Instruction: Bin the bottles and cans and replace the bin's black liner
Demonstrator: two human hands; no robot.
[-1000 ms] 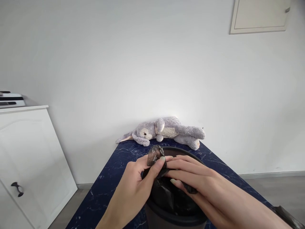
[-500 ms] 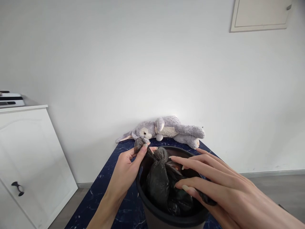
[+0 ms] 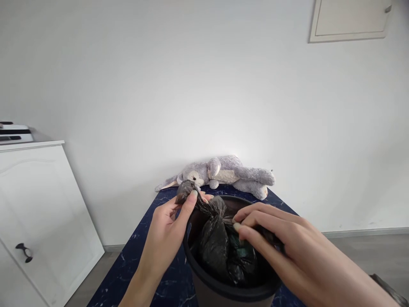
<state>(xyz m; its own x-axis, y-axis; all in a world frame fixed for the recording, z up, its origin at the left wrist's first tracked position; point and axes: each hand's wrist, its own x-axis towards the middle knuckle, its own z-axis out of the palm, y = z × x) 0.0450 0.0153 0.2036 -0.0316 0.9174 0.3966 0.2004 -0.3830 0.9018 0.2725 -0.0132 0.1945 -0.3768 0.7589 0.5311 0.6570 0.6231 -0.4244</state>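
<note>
A black plastic garbage bag (image 3: 214, 247), gathered into a knot near its top, sits inside a dark round trash bin (image 3: 234, 292). My left hand (image 3: 169, 226) pinches one twisted end of the bag above the bin's left rim. On the other side of the knot, my right hand (image 3: 275, 238) grips the second end between thumb and fingers. Part of that end runs under the right palm and is hidden. Something greenish shows faintly through the bag.
The bin stands on a dark blue marbled table (image 3: 140, 243). A grey plush bunny (image 3: 223, 170) lies along its far edge against the wall. A white cabinet (image 3: 38, 213) is at the left. Dark crumpled material (image 3: 386, 290) shows at lower right.
My right hand has closed from spread fingers into a pinch on the bag's right end. The left hand keeps its hold, slightly higher and further left, and the bag's neck looks more stretched.
</note>
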